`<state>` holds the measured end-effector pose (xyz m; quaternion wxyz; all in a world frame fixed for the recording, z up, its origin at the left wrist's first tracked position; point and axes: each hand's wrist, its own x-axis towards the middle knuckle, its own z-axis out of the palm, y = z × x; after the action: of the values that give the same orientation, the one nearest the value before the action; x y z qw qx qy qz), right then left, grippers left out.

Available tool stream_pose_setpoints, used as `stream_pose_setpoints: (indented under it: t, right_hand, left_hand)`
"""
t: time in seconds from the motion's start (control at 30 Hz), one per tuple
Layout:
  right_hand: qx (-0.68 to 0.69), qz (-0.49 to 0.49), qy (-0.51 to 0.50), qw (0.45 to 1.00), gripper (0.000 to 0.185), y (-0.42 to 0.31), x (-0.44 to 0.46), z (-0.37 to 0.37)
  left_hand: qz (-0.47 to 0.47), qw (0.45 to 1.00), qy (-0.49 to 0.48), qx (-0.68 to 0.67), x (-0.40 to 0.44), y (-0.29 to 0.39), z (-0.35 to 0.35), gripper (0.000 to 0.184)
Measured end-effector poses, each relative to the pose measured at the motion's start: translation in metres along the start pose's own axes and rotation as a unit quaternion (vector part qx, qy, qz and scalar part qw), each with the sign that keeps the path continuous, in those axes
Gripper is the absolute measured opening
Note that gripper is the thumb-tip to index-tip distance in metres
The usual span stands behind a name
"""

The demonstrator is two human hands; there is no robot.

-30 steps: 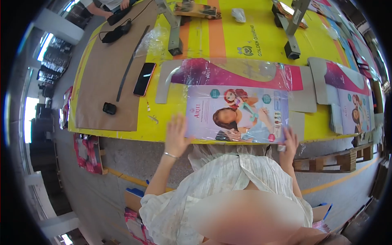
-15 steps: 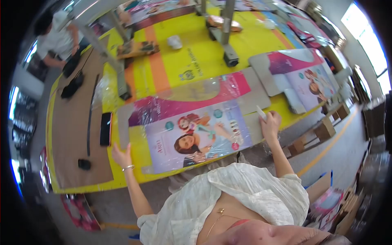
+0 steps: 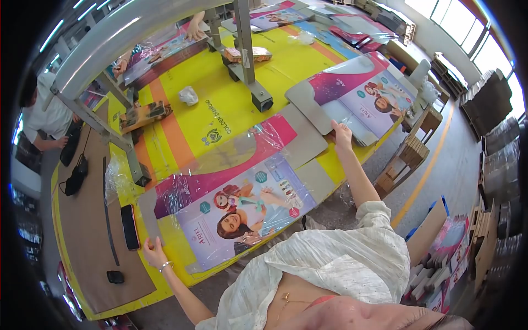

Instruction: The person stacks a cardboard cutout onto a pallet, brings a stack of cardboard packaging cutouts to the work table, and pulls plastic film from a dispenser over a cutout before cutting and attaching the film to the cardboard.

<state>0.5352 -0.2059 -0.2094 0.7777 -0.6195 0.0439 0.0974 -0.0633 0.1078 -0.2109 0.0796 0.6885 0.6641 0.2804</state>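
A printed cardboard sheet [image 3: 242,212] with a pink and lilac doll picture lies flat near the table's front edge, clear film over it. At its left grey flap is my left hand [image 3: 154,254], thumb and fingers apart, holding nothing. My right hand [image 3: 341,133] is closed beside the flaps of a second stack of printed sheets [image 3: 374,102]; what its fingers hold, if anything, is too small to make out. Just above my left hand lies a phone [image 3: 130,227] with a dark screen.
A metal frame [image 3: 246,49] stands on the yellow table [image 3: 192,132]. Crumpled plastic [image 3: 188,95] and tape rolls [image 3: 144,116] lie around it. One person [image 3: 52,110] is at the far left; another person's hands [image 3: 194,28] touch a sheet at the back. A small black box [image 3: 115,276] sits front left.
The view has swung to the right. My right hand has moved from the front sheet's right edge to the right-hand stack. My left hand has moved off to the sheet's left side.
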Motion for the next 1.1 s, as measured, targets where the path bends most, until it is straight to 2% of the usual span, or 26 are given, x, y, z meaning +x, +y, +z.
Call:
stream_pose_setpoints:
  t: [0.03, 0.1, 0.4, 0.7, 0.8, 0.83, 0.93, 0.97, 1.0, 1.03, 1.07, 1.1]
  right_hand:
    - [0.002, -0.001, -0.001, 1.000, 0.024, -0.002, -0.003, 0.005]
    - [-0.005, -0.076, 0.054, 0.996, 0.027, -0.005, -0.012, 0.015]
    - [0.094, -0.146, 0.105, 0.979, 0.025, 0.010, 0.011, 0.019]
    - [0.037, -0.158, 0.154, 0.975, 0.025, 0.002, 0.026, 0.034]
    - [0.015, -0.169, 0.153, 0.974, 0.027, 0.003, 0.034, 0.033]
    - [0.013, -0.167, 0.147, 0.975, 0.027, 0.004, 0.036, 0.028]
    - [-0.064, -0.158, 0.033, 0.985, 0.030, 0.009, 0.025, 0.013]
    - [-0.093, -0.142, -0.025, 0.985, 0.030, 0.003, 0.010, 0.005]
    - [-0.219, -0.132, -0.045, 0.966, 0.026, -0.001, -0.007, 0.003]
    - [-0.343, -0.125, -0.067, 0.929, 0.023, -0.004, -0.023, 0.003]
    - [-0.440, -0.163, -0.083, 0.879, 0.020, -0.002, -0.036, 0.005]
    - [-0.528, -0.205, -0.100, 0.818, 0.019, 0.000, -0.045, 0.010]
  left_hand:
    - [0.001, 1.000, -0.002, 0.005, -0.001, 0.003, -0.002, 0.039]
    - [0.003, 1.000, -0.003, 0.010, -0.002, 0.005, -0.002, 0.039]
    - [0.002, 1.000, 0.003, 0.024, -0.005, 0.010, -0.005, 0.037]
    - [0.008, 0.999, 0.012, 0.030, -0.006, 0.013, -0.005, 0.037]
    - [-0.016, 0.999, -0.022, 0.036, -0.004, 0.015, -0.006, 0.041]
    - [0.018, 0.998, 0.008, 0.052, -0.001, 0.009, 0.000, 0.044]
    - [0.114, 0.984, 0.110, 0.087, 0.008, -0.003, 0.011, 0.055]
    - [0.105, 0.983, 0.109, 0.100, 0.012, -0.002, 0.016, 0.058]
    - [0.094, 0.983, 0.108, 0.114, 0.019, 0.000, 0.018, 0.062]
    - [0.071, 0.986, 0.076, 0.131, 0.022, 0.009, 0.014, 0.063]
    - [0.044, 0.987, 0.046, 0.145, 0.025, 0.019, 0.013, 0.065]
    - [0.058, 0.987, 0.043, 0.142, 0.029, 0.015, 0.018, 0.063]
